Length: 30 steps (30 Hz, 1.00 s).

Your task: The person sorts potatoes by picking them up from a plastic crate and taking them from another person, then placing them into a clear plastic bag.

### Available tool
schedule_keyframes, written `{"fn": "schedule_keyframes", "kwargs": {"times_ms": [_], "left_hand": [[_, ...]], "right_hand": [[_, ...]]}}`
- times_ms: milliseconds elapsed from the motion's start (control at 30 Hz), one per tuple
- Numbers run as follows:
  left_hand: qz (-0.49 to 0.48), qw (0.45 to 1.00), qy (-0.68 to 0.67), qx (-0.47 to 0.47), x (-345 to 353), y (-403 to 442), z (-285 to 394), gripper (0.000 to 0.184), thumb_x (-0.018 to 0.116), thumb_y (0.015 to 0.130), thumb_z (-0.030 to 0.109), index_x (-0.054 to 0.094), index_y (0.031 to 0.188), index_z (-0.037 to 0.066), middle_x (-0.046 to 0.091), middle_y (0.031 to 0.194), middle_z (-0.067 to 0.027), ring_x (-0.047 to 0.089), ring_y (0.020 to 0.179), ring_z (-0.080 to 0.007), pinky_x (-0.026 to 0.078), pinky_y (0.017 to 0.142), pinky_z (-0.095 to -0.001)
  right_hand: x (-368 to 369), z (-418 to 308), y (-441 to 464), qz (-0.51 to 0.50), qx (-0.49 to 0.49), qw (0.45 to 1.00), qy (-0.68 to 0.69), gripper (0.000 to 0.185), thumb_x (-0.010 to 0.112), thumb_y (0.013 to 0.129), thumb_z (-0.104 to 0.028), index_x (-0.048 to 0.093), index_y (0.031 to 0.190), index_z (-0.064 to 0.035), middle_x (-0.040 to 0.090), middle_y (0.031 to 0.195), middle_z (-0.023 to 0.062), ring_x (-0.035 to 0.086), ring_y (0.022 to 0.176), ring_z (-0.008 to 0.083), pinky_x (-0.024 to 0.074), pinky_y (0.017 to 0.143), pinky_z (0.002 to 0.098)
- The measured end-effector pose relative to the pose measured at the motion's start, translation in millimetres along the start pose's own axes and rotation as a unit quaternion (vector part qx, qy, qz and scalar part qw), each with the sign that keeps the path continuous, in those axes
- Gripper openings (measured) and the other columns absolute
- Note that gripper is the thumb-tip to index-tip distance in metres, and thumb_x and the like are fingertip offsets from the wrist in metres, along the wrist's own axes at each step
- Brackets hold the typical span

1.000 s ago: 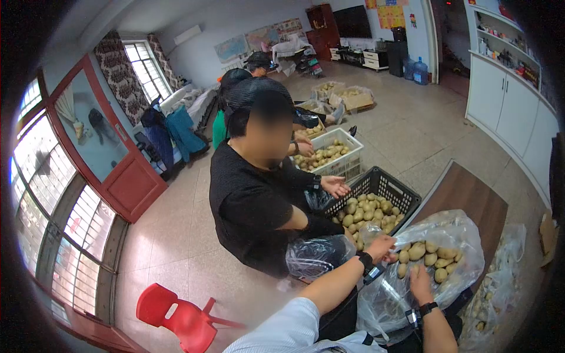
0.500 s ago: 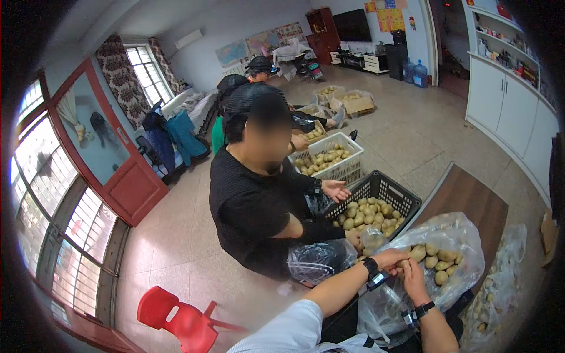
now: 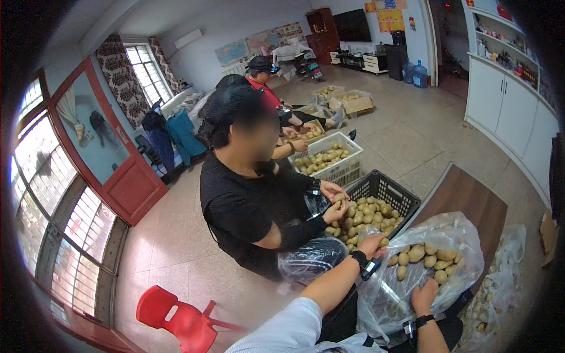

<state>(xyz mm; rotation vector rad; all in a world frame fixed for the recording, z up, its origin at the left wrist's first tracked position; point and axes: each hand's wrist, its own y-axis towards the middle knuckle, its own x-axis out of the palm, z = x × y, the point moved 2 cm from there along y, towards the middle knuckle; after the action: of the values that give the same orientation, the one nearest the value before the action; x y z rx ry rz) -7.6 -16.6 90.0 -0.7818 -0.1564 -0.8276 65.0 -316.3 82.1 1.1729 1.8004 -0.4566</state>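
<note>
My left hand (image 3: 372, 246) is closed on a potato (image 3: 384, 242) at its fingertips, over the near side of a black crate (image 3: 402, 203) of potatoes. At the edge of a clear plastic bag (image 3: 382, 300), my right hand (image 3: 424, 296) has its thumb and fingers apart, with no potato visible between them. Several potatoes (image 3: 416, 253) lie in the bag just beyond that hand. Across the crate, a co-worker in black (image 3: 238, 203) holds a potato (image 3: 339, 199) in both hands.
Beside the bag is a brown wooden board (image 3: 465, 197). A white crate (image 3: 344, 172) of potatoes stands beyond the black one, with another seated person (image 3: 268, 88) farther back. A red chair (image 3: 182, 320) stands lower left; another plastic bag (image 3: 500, 282) lies at right.
My hands have parted: the left moved left to the crate with a potato, the right lowered toward the bag's near side. The co-worker leaned back and brought both hands together around a potato.
</note>
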Motion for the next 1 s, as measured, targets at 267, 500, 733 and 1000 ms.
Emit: {"fn": "schedule_keyframes", "kwargs": {"times_ms": [267,500,733,1000], "left_hand": [[0.035,0.991,-0.001,0.128,-36.9,26.3,-0.1,0.029,0.056,0.09,0.027,0.051,0.11,0.007,0.055,0.09,-0.0072,0.062,0.066,-0.0192,0.049,0.046,-0.0254],[-0.012,0.983,-0.145,0.109,-57.5,36.4,-6.1,0.009,0.048,0.087,0.01,0.053,0.088,0.003,0.058,0.083,-0.0117,0.062,0.065,-0.0233,0.053,0.055,-0.0383],[0.095,0.985,-0.104,0.102,-44.3,-0.8,21.9,0.016,0.049,0.092,0.018,0.055,0.095,0.004,0.061,0.088,-0.0117,0.064,0.068,-0.0206,0.052,0.049,-0.0276],[0.167,0.914,0.243,0.278,-94.9,39.5,13.0,0.013,0.056,0.087,0.015,0.058,0.08,0.004,0.055,0.081,-0.0056,0.058,0.084,-0.0189,0.051,0.064,-0.0297]], "right_hand": [[-27.2,-21.1,-8.0,0.001,0.07,0.989,-0.13,0.057,0.066,0.07,-0.016,0.045,0.12,0.0035,0.048,0.121,0.0234,0.042,0.116,0.0408,0.0308,0.102,0.0503],[-28.1,3.3,-4.4,-0.049,0.048,0.981,-0.182,0.041,0.067,0.069,-0.02,0.058,0.103,0.0014,0.058,0.105,0.0203,0.053,0.1,0.0381,0.0424,0.087,0.0493],[-24.8,4.3,-13.8,-0.007,0.034,0.971,-0.237,0.043,0.065,0.07,-0.019,0.056,0.107,-0.0013,0.053,0.116,0.0188,0.052,0.099,0.0426,0.0416,0.086,0.0504],[-15.5,3.9,-17.7,0.068,-0.12,0.966,-0.219,0.015,0.052,0.075,-0.01,0.059,0.087,-0.0038,0.055,0.102,0.0157,0.051,0.089,0.0359,0.0416,0.078,0.0455]]}}
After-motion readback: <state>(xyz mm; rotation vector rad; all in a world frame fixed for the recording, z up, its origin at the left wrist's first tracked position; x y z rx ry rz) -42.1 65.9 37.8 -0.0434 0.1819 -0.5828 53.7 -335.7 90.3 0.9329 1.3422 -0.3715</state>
